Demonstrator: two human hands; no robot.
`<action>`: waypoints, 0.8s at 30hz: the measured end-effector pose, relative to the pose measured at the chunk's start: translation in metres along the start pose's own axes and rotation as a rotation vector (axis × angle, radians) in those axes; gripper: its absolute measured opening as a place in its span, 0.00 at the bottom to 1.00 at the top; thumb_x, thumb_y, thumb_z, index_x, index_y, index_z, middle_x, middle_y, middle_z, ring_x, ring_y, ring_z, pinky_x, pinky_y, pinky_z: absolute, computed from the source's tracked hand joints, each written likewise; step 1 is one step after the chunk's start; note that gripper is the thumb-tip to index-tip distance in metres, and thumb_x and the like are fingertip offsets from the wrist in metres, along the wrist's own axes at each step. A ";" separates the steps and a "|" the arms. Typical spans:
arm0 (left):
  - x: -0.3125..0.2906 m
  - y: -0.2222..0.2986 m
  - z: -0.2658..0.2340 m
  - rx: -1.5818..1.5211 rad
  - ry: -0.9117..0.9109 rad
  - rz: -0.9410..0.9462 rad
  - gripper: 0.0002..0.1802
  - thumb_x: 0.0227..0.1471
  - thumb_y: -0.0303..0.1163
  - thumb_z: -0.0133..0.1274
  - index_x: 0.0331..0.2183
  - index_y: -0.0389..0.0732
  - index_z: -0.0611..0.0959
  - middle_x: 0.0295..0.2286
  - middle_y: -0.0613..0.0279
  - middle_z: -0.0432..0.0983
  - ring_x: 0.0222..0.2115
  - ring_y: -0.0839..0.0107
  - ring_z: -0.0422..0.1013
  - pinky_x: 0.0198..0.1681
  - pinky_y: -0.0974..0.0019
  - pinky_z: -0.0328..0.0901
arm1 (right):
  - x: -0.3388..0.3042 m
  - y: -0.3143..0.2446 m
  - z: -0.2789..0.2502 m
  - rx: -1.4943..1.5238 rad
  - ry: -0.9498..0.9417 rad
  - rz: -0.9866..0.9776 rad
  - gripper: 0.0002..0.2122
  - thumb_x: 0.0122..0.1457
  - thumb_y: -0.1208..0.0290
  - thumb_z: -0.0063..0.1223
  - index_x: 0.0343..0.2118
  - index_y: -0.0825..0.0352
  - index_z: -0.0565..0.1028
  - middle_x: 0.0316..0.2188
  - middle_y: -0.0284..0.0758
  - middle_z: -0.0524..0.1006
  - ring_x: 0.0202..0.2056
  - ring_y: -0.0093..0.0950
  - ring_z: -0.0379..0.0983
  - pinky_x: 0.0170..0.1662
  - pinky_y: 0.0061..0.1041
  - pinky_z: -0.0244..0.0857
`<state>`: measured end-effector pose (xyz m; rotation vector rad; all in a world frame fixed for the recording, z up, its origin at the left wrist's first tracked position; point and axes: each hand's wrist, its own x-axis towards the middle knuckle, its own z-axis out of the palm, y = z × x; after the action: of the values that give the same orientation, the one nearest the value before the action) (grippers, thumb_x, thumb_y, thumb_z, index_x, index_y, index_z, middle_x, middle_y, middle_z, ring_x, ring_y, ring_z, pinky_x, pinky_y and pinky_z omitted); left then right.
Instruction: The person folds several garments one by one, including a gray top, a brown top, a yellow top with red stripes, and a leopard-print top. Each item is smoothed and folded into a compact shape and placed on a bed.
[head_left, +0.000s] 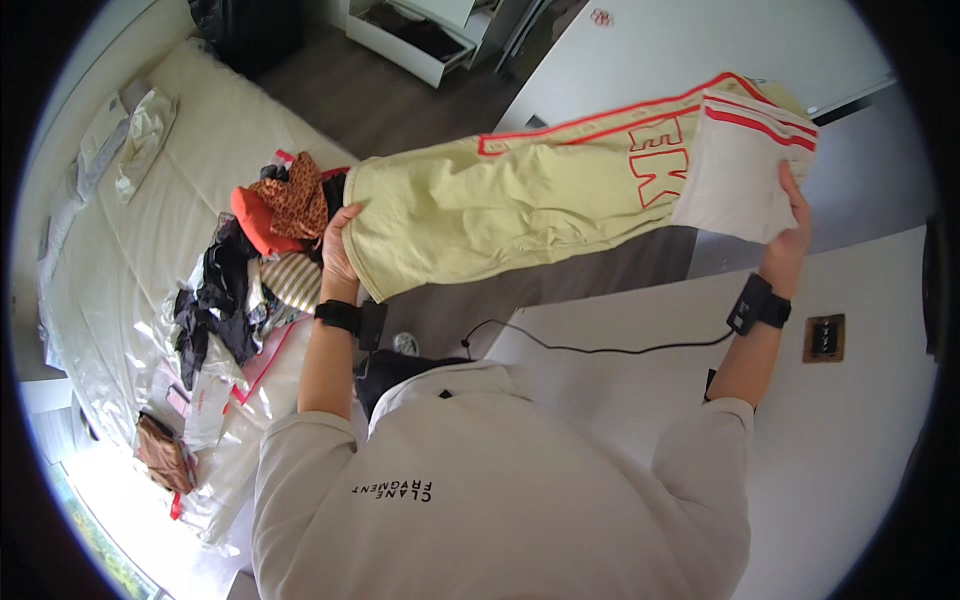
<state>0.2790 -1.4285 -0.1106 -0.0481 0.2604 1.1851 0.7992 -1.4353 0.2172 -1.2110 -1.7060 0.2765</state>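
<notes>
Stretched out between my hands is a long pale yellow-green garment (530,205) with red edging and red outlined lettering; its full shape cannot be told. My left hand (338,250) is closed on its left edge, thumb over the front. At the right end, a white cloth piece (748,165) with red stripes lies over or joins the garment; I cannot tell which. My right hand (792,222) grips this end from the outer side, its fingers partly behind the fabric. The garment hangs in the air, slightly higher on the right.
On the left, a plastic-covered mattress (150,250) bears a heap of clothes, among them an orange piece (262,222) and a dark one (225,280). A brown folded item (165,452) lies nearer. An open drawer (410,42) stands at the back. A black cable (590,350) runs to my right wrist device.
</notes>
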 end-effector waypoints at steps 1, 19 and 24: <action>-0.009 0.008 -0.012 0.001 -0.007 0.009 0.25 0.52 0.35 0.50 0.49 0.29 0.74 0.43 0.43 0.77 0.41 0.50 0.76 0.50 0.51 0.70 | -0.010 0.031 -0.002 -0.029 -0.022 0.037 0.23 0.60 0.66 0.55 0.55 0.74 0.69 0.54 0.38 0.72 0.53 0.26 0.69 0.58 0.26 0.61; -0.343 0.045 -0.081 0.474 0.608 0.231 0.23 0.59 0.39 0.46 0.52 0.36 0.72 0.45 0.57 0.76 0.40 0.64 0.76 0.43 0.59 0.72 | -0.158 0.081 0.372 0.840 -0.737 1.039 0.21 0.61 0.74 0.52 0.56 0.68 0.66 0.51 0.38 0.73 0.50 0.31 0.71 0.53 0.32 0.66; -0.385 0.050 -0.012 0.633 0.501 0.348 0.25 0.59 0.41 0.46 0.54 0.37 0.71 0.48 0.55 0.74 0.41 0.63 0.76 0.40 0.56 0.74 | -0.183 -0.120 0.448 0.960 -1.119 0.726 0.22 0.61 0.73 0.53 0.58 0.66 0.65 0.50 0.34 0.73 0.50 0.26 0.71 0.54 0.29 0.64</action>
<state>0.0961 -1.7614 -0.0307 0.2681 1.1106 1.3743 0.3692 -1.4926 -0.0289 -0.8557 -1.4691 2.2454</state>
